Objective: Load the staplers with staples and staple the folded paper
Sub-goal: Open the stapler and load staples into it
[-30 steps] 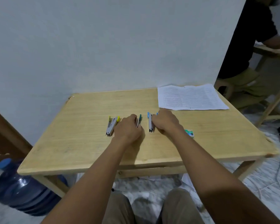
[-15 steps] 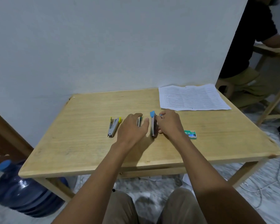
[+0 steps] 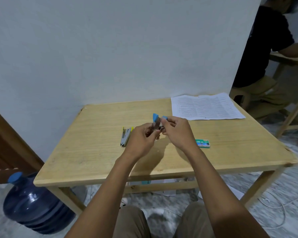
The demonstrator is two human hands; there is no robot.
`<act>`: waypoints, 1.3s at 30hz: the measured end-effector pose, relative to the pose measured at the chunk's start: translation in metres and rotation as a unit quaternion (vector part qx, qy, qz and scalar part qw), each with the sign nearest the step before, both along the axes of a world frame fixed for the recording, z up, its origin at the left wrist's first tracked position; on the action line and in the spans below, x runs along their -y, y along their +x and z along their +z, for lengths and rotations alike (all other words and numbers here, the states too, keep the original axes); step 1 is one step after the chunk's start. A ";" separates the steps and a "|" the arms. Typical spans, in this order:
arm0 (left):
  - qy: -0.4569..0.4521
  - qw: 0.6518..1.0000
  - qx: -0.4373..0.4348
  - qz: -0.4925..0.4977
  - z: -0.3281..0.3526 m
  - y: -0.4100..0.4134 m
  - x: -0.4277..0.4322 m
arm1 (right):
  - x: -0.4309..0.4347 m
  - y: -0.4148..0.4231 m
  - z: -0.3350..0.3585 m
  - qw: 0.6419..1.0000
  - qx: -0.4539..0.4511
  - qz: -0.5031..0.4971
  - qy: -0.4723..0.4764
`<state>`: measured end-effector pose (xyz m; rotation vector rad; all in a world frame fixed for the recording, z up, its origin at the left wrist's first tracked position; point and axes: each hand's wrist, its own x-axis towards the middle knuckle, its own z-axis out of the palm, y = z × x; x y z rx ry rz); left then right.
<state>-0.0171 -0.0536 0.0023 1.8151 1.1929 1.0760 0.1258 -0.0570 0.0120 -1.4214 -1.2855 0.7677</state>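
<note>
Table [image 3: 93,160]: pale wood, set against the wall.
Wall [image 3: 110,48]: plain white, behind the table.
Water jug [image 3: 34,206]: large, dark blue with a blue cap, on the floor by the table's front left leg.
Wood panel [image 3: 7,148]: brown, at the left edge.
Other person [image 3: 265,48]: seated far right, dark shirt, arm on a second table [image 3: 289,60].
Cables [image 3: 282,212]: white, loose on the floor at right.

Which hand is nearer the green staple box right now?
Right. The right hand holds the blue stapler just left of the green staple box; the left hand grips the same stapler farther left.
</note>
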 end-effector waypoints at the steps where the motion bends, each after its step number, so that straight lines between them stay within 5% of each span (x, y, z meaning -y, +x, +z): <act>1: 0.005 1.000 -0.002 0.001 -0.001 -0.001 0.000 | 0.000 0.000 0.001 1.000 0.005 0.000 -0.006; 12: 0.100 0.993 -0.005 0.062 -0.008 0.011 0.013 | 0.003 -0.022 0.000 0.995 -0.028 -0.093 0.000; 26: 0.079 0.992 0.027 0.098 0.018 0.001 0.007 | 0.006 -0.018 0.010 0.989 0.116 -0.030 0.092; 34: 0.013 0.988 0.148 0.040 0.012 -0.009 0.012 | -0.009 0.002 0.002 0.996 -0.043 -0.081 -0.015; 39: -0.106 0.981 0.163 -0.023 0.009 -0.026 0.012 | -0.019 0.025 -0.006 0.967 -0.231 -0.079 -0.071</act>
